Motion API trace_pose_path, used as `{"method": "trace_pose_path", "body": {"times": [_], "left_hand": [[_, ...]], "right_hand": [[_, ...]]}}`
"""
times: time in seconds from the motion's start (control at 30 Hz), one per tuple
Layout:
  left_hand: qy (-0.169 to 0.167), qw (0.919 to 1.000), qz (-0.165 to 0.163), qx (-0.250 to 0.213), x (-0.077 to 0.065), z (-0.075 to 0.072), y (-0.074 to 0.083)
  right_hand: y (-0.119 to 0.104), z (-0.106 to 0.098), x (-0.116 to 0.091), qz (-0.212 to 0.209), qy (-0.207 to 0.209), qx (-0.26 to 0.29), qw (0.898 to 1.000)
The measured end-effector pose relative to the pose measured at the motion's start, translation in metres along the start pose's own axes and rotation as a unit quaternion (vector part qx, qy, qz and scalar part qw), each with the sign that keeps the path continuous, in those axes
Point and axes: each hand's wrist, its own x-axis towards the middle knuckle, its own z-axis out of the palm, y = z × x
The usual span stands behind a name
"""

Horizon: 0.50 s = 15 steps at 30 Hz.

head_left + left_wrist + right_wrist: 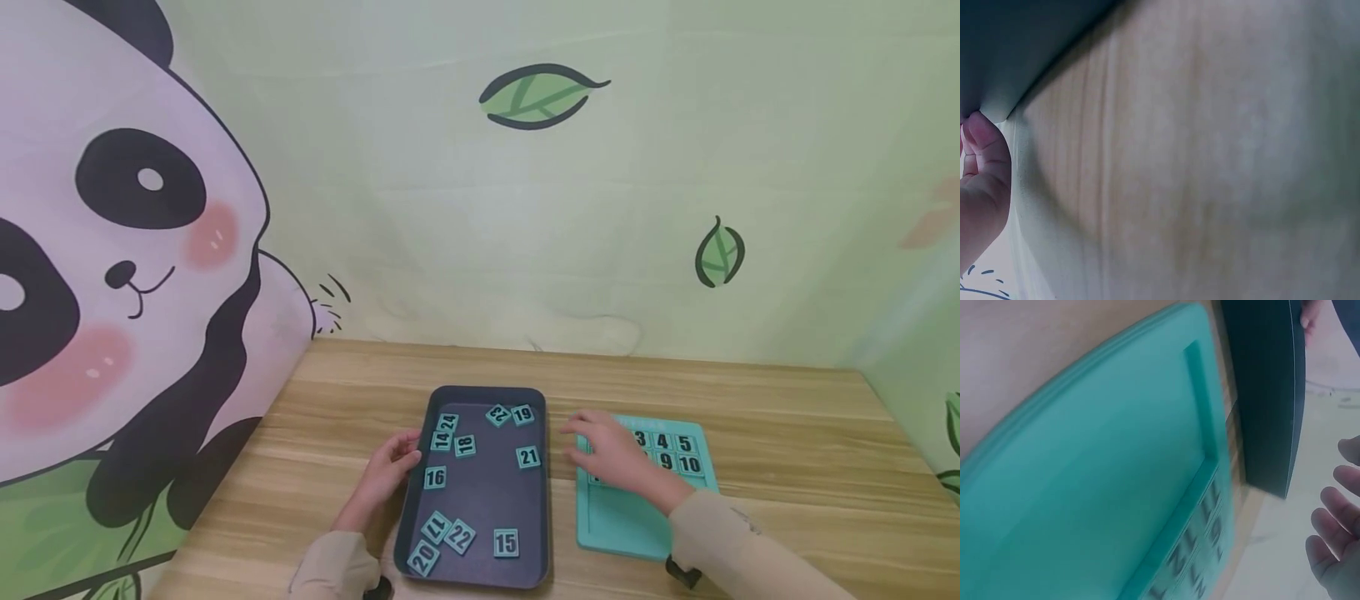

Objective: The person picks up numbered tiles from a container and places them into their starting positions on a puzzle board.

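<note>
Loose tiles [506,543]: lying scattered in the tray [487,500], some touching each other.
Tile handling: probably light, thin and stiff, perhaps sliding easily on the tray floor; opposite edges are looking best for a pinch.
Tray handling: probably light and rigid; its raised walls are offering the hold.
Board [622,521]: lying flat to the right of the tray, carrying numbered tiles in its upper part, some hiding behind the right hand.
Left hand [386,475]: resting loosely bent against the tray's left wall; cannot tell how firmly it is pressing.
Right hand [611,454]: hanging over the board's upper left, fingers relaxed and spreading trayward, visibly holding nothing; the forearm is slanting in from the lower right.
</note>
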Motion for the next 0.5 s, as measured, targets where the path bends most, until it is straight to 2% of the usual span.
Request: {"method": "trace_pose_path", "body": {"times": [0.27, 0.5], "left_hand": [[0.001, 1.0, 0.0, -0.006, 0.001, 0.0, -0.001], [-0.002, 1.0, 0.007, -0.006, 0.001, -0.001, -0.001]], "right_hand": [[-0.025, 0.025, 0.027, -0.073, -0.071, -0.019, 0.995], [-0.046, 0.044, 0.048, -0.093, -0.144, -0.045, 0.984]]}}
